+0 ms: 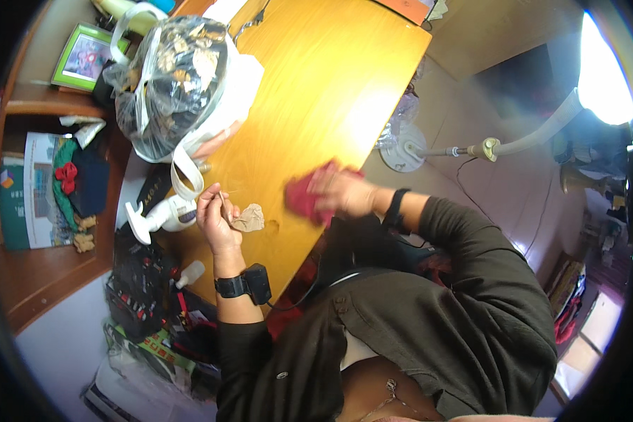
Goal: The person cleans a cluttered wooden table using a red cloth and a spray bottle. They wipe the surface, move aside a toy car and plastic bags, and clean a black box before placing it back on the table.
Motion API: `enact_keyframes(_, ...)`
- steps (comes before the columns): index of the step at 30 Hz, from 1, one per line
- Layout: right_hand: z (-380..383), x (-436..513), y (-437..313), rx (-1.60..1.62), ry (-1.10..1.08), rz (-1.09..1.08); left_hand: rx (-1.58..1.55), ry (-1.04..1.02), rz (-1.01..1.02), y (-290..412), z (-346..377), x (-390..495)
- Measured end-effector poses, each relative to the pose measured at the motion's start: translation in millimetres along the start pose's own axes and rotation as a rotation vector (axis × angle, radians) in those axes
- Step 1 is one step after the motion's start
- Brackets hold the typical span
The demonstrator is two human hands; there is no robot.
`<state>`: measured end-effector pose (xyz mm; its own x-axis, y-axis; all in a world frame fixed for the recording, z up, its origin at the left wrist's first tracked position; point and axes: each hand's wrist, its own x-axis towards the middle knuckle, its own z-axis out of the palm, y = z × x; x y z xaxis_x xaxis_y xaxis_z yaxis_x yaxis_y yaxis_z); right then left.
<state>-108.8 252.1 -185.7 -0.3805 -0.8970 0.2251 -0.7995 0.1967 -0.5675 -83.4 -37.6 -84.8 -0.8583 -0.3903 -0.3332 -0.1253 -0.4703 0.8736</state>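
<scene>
My right hand (343, 192) presses on a dark red cloth (306, 198) on the wooden tabletop (300, 100), near its right edge; hand and cloth are blurred. My left hand (217, 219) is raised over the table's left part, its fingers closed on a crumpled light-brown piece, perhaps paper or a dried leaf (249, 219). Left of that hand lies a white spray bottle (163, 215). Beyond it stands a white-handled bag (245, 95) with clear plastic, holding dried brown pieces (205, 60).
At the left, a wooden shelf (47, 108) holds a green picture frame (76, 79) and a wreath-like ornament (66, 174). A lit lamp (606, 68) with a white base (402, 149) stands right of the table. A small bottle (191, 274) lies near the left edge. An orange box (406, 9) sits at the far end.
</scene>
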Motion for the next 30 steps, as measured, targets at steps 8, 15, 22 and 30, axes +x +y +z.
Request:
enact_keyframes(8,-60.5,15.9,117.3,-0.525,0.456,0.942,-0.239,0.158,-0.239,-14.3,-40.9,-21.8)
enact_keyframes(15,29.0,34.2,-21.0,-0.133,0.0,-0.027,-0.175,0.189,-0.194,-16.9,-45.6,-13.5)
enact_keyframes(22,-46.2,-39.9,9.7,-0.062,0.067,0.279,-0.206,0.177,-0.326,-25.4,-40.6,-15.6)
enact_keyframes(30,-114.1,-52.8,23.9,1.967,1.026,1.033,-0.226,0.003,-0.401,-51.6,6.4,-1.1)
